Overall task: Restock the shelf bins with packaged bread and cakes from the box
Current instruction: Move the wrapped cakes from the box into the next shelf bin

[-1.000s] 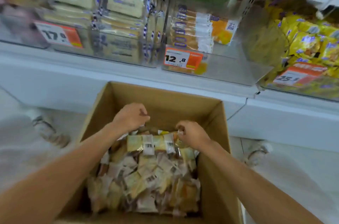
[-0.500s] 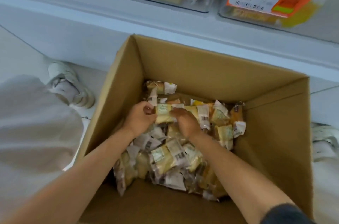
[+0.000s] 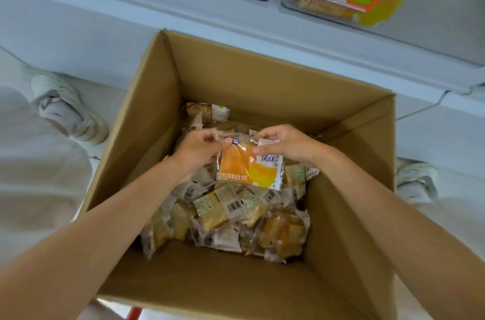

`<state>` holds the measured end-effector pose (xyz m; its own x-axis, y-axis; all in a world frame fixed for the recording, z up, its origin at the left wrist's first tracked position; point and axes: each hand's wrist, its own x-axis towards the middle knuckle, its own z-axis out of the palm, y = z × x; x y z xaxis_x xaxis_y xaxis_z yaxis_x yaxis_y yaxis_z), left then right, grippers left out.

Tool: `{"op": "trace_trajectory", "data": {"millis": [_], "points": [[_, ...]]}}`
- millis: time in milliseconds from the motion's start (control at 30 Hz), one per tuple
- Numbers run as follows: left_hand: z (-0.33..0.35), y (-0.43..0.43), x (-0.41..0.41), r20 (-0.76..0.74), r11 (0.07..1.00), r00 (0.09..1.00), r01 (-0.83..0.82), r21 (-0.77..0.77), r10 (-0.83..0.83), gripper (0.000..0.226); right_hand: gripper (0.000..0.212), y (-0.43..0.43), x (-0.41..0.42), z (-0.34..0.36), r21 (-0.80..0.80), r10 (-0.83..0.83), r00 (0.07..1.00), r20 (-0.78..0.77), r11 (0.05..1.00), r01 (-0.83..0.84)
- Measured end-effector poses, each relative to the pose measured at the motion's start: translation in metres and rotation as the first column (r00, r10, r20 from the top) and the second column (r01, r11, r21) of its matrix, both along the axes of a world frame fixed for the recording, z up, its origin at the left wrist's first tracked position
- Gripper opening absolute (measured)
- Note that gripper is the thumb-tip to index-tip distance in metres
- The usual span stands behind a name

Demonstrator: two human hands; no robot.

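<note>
Shelf bins (image 3: 420, 18) overhead, an open cardboard box (image 3: 262, 75) beneath — one packet up.
Left hand (image 3: 198, 149) and right hand (image 3: 287, 144) each pinch the top edge of an orange-labelled bread packet (image 3: 249, 168), held just above the wrapped cakes (image 3: 231, 214) heaped in the box.

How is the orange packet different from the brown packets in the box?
The orange packet has a bright orange and yellow front; the brown packets look clear with barcode labels. The orange packet is pinched up by the left hand and right hand; the brown packets lie heaped in the box. Both are plastic-wrapped.
</note>
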<state>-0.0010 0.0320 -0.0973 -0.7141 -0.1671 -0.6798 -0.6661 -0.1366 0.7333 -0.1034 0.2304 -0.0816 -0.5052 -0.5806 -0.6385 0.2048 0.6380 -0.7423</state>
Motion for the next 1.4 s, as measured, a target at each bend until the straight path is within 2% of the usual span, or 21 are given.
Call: {"op": "trace_trajectory", "data": {"millis": [67,167,233,267,333,433,467,533,633,700,767,867,933,967,1100,1133,1200,1233,1300,1333,1400], "points": [[0.004,0.000,0.004,-0.012,0.995,0.999,0.037,0.096,-0.036,0.011,0.026,0.001,0.002,-0.002,-0.024,-0.078,0.997,0.020,0.997,0.079],[0.003,-0.005,0.008,-0.007,0.968,0.986,0.166,0.191,-0.167,0.033,0.021,-0.003,0.006,-0.005,-0.090,-0.127,0.980,0.153,0.986,0.142],[-0.006,-0.012,0.011,0.001,0.996,0.997,0.076,0.049,-0.077,0.035,0.040,-0.006,0.008,-0.016,-0.075,-0.157,0.974,0.162,0.982,0.171],[-0.013,-0.018,0.012,0.000,0.998,1.000,-0.029,-0.048,0.029,0.031,0.054,-0.006,0.008,-0.024,-0.028,-0.142,0.986,0.088,0.989,0.145],[-0.019,-0.030,0.016,-0.025,0.967,0.979,-0.205,-0.149,0.203,0.021,0.068,-0.004,0.017,-0.042,0.106,0.000,0.996,-0.088,0.994,0.010],[-0.022,-0.034,0.019,-0.078,0.937,0.954,-0.299,-0.182,0.289,0.021,0.054,-0.005,0.058,-0.074,0.136,0.246,0.969,-0.040,0.962,-0.238],[-0.024,-0.032,0.020,-0.085,0.932,0.953,-0.303,-0.198,0.292,0.022,0.054,-0.009,0.077,-0.082,0.177,0.356,0.932,-0.067,0.924,-0.340],[-0.024,-0.027,0.021,-0.079,0.933,0.956,-0.294,-0.208,0.283,0.018,0.063,-0.016,0.109,-0.105,0.263,0.570,0.798,-0.195,0.814,-0.517],[-0.025,-0.026,0.026,-0.073,0.941,0.956,-0.292,-0.169,0.284,0.014,0.057,-0.023,0.127,-0.117,0.332,0.670,0.687,-0.282,0.740,-0.585],[-0.022,-0.028,0.031,-0.085,0.949,0.963,-0.268,-0.169,0.257,0.020,0.037,-0.024,0.119,-0.113,0.320,0.637,0.695,-0.334,0.770,-0.553],[-0.021,-0.031,0.036,-0.100,0.959,0.971,-0.233,-0.160,0.219,0.025,0.023,-0.024,0.103,-0.096,0.235,0.511,0.809,-0.291,0.858,-0.457],[-0.010,-0.031,0.037,-0.134,0.980,0.984,-0.136,-0.147,0.116,0.021,0.034,-0.021,0.070,-0.051,0.138,0.297,0.920,-0.256,0.953,-0.269],[0.005,-0.024,0.034,-0.125,0.988,0.991,-0.059,-0.145,0.041,0.015,0.041,-0.020,0.050,-0.016,0.095,0.226,0.921,-0.318,0.974,-0.206],[0.015,-0.020,0.031,-0.119,0.993,0.993,-0.021,-0.119,0.007,0.022,0.041,-0.020,0.040,0.002,0.073,0.201,0.915,-0.349,0.980,-0.187],[0.056,0.002,0.023,-0.210,0.993,0.972,0.114,0.039,-0.103,0.071,0.041,-0.013,0.023,0.062,0.016,0.067,0.929,-0.364,0.998,-0.066],[0.064,0.007,0.021,-0.237,0.994,0.969,0.092,0.062,-0.075,0.068,0.038,-0.010,0.022,0.075,-0.022,0.013,0.925,-0.381,0.999,-0.023],[0.082,0.014,0.016,-0.286,0.996,0.958,0.011,0.094,0.016,0.046,0.028,-0.002,0.019,0.097,-0.120,-0.133,0.915,-0.382,0.988,0.094],[0.094,0.016,0.013,-0.288,0.993,0.956,-0.029,0.110,0.060,0.039,0.045,0.002,0.019,0.107,-0.155,-0.216,0.912,-0.349,0.973,0.171],[0.116,0.021,0.006,-0.295,0.988,0.952,-0.040,0.150,0.084,0.042,0.096,0.011,0.018,0.129,-0.197,-0.322,0.929,-0.180,0.938,0.287],[0.129,0.024,0.002,-0.314,0.990,0.947,-0.017,0.144,0.062,0.043,0.105,0.015,0.016,0.140,-0.233,-0.337,0.938,-0.078,0.921,0.312],[0.157,0.035,-0.011,-0.391,0.994,0.920,0.031,0.106,0.012,0.036,0.086,0.027,0.013,0.167,-0.299,-0.334,0.942,0.001,0.899,0.319]]}}
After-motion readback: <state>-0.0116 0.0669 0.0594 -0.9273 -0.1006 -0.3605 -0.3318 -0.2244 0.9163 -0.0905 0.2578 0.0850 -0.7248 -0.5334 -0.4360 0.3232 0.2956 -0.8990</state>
